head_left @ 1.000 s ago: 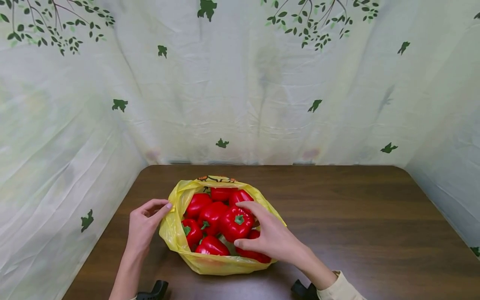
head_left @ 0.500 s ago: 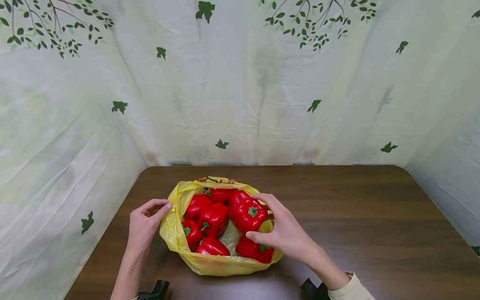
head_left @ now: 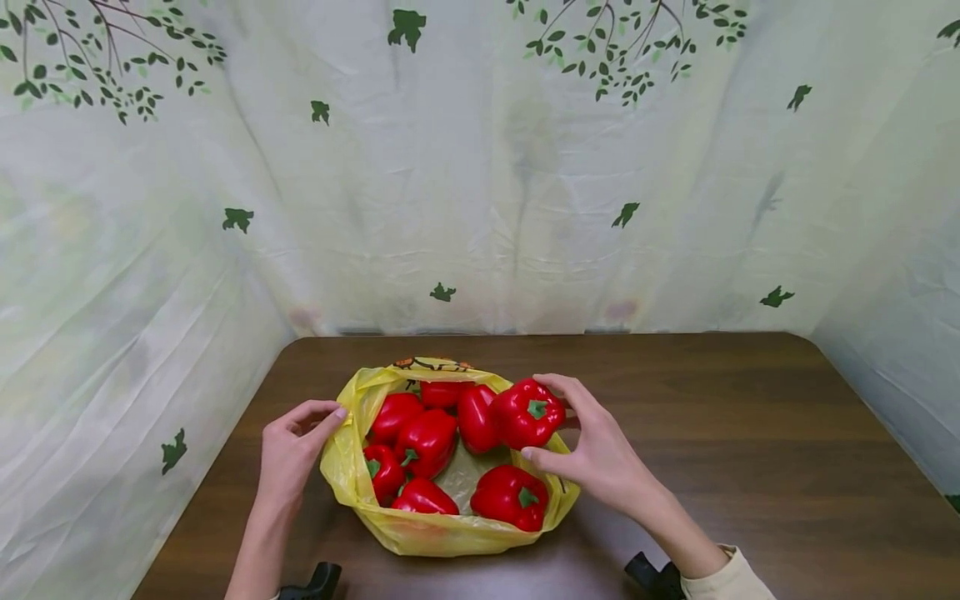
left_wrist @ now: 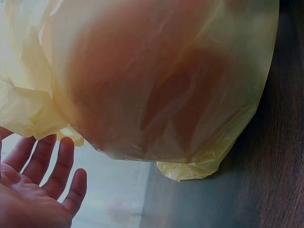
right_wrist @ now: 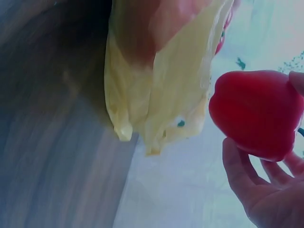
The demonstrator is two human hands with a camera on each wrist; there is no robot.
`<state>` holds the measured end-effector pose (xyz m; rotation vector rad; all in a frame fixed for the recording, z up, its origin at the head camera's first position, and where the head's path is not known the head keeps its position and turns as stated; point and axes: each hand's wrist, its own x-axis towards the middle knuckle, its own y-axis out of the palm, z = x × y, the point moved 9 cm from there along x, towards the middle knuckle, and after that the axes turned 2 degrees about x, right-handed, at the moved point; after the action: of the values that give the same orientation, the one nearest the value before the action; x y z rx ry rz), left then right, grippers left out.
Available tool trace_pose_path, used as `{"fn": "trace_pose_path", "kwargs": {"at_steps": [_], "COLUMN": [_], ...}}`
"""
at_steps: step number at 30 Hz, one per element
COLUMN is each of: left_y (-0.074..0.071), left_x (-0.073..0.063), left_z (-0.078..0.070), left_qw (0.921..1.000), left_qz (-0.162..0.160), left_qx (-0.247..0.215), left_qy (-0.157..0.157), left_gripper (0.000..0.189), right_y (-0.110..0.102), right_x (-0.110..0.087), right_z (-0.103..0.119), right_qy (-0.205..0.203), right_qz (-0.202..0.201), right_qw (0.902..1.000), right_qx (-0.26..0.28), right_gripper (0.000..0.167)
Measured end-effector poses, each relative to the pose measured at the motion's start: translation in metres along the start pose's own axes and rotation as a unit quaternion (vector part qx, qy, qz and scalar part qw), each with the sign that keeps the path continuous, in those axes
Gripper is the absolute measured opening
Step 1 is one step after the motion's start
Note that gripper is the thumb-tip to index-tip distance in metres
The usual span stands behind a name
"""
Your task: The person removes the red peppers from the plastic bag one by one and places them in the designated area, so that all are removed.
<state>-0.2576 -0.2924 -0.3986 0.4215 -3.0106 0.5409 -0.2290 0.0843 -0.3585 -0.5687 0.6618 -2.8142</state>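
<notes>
A yellow plastic bag (head_left: 431,535) stands wide open on the table with several red bell peppers inside, one of them a bell pepper (head_left: 506,497) at the near right. At the bag's left rim, my left hand (head_left: 287,457) pinches the plastic between thumb and fingers. My right hand (head_left: 606,454) grips another red bell pepper (head_left: 517,419) over the bag's right rim, its green stem facing the head camera. The right wrist view shows this held pepper (right_wrist: 256,111) raised beside the bag, between thumb and fingers. In the left wrist view, peppers show dimly through the plastic.
The dark wooden table (head_left: 720,442) extends to the right of the bag. A pale cloth backdrop (head_left: 480,167) with leaf prints rises behind the table and along both sides. Black wrist mounts (head_left: 311,582) show near the front edge.
The right hand has lifted its bell pepper up and rightward, out from among the others to above the right rim, uncovering the bag's bottom. The left hand stays at the left rim.
</notes>
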Motion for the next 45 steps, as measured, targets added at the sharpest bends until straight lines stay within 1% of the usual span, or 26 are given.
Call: {"fn": "trace_pose_path", "kwargs": {"at_steps": [6,14,23,29,35,41,45], "left_y": [-0.001,-0.004,-0.006,-0.008,-0.008,-0.008,-0.008], "left_x": [0.0,-0.001,-0.001,-0.002,-0.001,0.0,-0.001], "left_z": [0.002,0.0,0.001,0.0,0.001,0.003,0.004], "left_qw": [1.0,1.0,0.9999,0.9998,0.9995,0.9996,0.9997], "left_qz": [-0.007,-0.005,-0.01,-0.012,-0.017,-0.019,-0.019], "left_qx": [0.001,-0.003,-0.003,-0.007,-0.021,-0.016,-0.014], "left_qy": [-0.002,0.003,0.012,0.014,0.012,0.012,0.012], "left_gripper": [0.033,0.033,0.029,0.03,0.028,0.028,0.028], "right_y": [-0.013,-0.03,-0.05,-0.063,-0.072,-0.08,-0.082], "right_x": [0.0,0.001,0.001,0.002,0.003,0.005,0.006], "right_z": [-0.004,-0.012,-0.026,-0.034,-0.046,-0.056,-0.064], "right_qy": [-0.004,-0.008,0.019,0.018,0.037,0.052,0.064], "right_qz": [-0.018,-0.042,-0.071,-0.085,-0.08,-0.07,-0.067], "right_qw": [0.9997,0.9983,0.9948,0.9917,0.9888,0.985,0.9825], "right_qx": [-0.014,-0.039,-0.07,-0.095,-0.121,-0.149,-0.161], "right_gripper": [0.077,0.077,0.08,0.079,0.08,0.079,0.078]}}
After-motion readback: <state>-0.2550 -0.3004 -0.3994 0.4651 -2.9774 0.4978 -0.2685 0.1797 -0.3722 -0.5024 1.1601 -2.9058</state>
